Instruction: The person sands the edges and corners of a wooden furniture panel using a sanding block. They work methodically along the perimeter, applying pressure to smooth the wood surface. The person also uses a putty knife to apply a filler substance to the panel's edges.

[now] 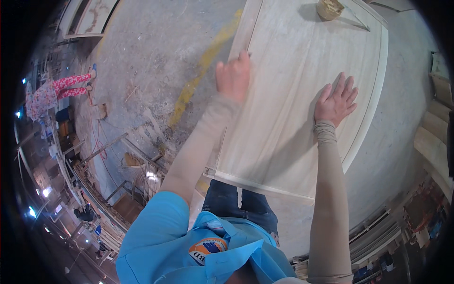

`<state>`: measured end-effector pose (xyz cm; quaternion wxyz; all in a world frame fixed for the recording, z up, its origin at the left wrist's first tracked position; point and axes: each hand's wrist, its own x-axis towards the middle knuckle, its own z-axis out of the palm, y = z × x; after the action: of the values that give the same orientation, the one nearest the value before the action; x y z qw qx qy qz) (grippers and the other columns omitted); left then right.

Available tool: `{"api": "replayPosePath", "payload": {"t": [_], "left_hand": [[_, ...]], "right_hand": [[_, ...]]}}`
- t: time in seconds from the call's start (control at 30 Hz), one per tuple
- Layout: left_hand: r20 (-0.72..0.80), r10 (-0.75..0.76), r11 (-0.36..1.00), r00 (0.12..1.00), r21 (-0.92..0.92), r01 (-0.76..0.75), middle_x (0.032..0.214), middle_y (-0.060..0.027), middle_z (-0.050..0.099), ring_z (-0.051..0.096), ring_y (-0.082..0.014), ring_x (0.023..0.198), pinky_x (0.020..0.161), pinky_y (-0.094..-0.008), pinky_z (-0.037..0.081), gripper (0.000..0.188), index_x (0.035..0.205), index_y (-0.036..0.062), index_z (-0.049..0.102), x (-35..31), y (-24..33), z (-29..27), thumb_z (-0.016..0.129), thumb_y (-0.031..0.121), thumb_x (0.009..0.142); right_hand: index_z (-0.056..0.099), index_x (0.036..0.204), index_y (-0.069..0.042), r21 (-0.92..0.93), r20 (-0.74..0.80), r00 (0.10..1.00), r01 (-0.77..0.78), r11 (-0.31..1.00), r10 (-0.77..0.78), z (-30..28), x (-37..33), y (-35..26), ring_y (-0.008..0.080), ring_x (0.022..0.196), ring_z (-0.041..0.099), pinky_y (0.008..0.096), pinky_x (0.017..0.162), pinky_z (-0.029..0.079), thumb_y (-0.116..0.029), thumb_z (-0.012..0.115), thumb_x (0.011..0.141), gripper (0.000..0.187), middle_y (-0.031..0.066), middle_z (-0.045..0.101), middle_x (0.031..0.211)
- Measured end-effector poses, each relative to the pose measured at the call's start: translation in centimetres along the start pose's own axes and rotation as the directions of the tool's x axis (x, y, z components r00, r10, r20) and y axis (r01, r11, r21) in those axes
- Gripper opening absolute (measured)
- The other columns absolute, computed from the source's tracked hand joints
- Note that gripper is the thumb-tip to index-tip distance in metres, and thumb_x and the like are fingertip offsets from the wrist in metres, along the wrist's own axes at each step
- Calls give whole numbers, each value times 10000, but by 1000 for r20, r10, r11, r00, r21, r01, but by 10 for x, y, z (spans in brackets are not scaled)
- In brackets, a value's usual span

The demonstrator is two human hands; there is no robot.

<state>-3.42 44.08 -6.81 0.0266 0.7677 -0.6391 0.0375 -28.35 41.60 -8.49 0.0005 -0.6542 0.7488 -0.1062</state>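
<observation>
My left grip [232,76] clenches (contents hidden), my right grip [336,102] spreads on a wooden panel [283,85], seemingly assembled; remaining work unclear.

A broad, pale wooden panel [283,99] with lengthwise grain and narrow raised edge strips lies flat, near end towards six o'clock, far end towards one.

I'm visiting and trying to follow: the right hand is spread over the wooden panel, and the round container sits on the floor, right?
No: the head view shows the right hand spread over the wooden panel, but the round container sits on that panel too.
</observation>
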Motion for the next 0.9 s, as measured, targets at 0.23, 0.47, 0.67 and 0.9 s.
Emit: {"api": "replayPosePath", "payload": {"t": [0.23,0.47,0.67,0.9], "left_hand": [[-112,-30,994,993,-111,18,712,-121,678,680,-288,674,620,-449,475,138,917,106,576,150,12,29,459,178,910],[-15,32,999,999,2,-32,679,-86,669,667,-262,634,612,-423,466,78,934,117,548,21,-7,7,528,138,861],[-88,-7,998,996,-63,1,718,-110,685,682,-297,684,628,-419,470,84,887,99,562,164,5,18,504,159,873],[-9,-81,967,997,-243,77,763,-200,670,671,-372,736,633,-506,504,241,972,51,553,209,9,37,411,245,949]], "right_hand": [[294,1482,-237,14,23,1000,20,1000,-20,-2,1,-6,342,1437,136,607,1115,114,-353,429,932,578,48,214,1558],[277,1487,-231,8,64,998,-19,1000,18,-8,4,-8,346,1439,125,608,1116,110,-339,430,929,589,48,200,1563],[269,1489,-245,25,75,997,-4,1000,2,-10,3,-12,342,1439,126,606,1115,106,-336,427,932,586,35,192,1567],[277,1486,-251,15,57,998,-16,1000,16,-5,4,-6,342,1437,136,607,1110,110,-340,429,934,579,32,203,1564]]}}
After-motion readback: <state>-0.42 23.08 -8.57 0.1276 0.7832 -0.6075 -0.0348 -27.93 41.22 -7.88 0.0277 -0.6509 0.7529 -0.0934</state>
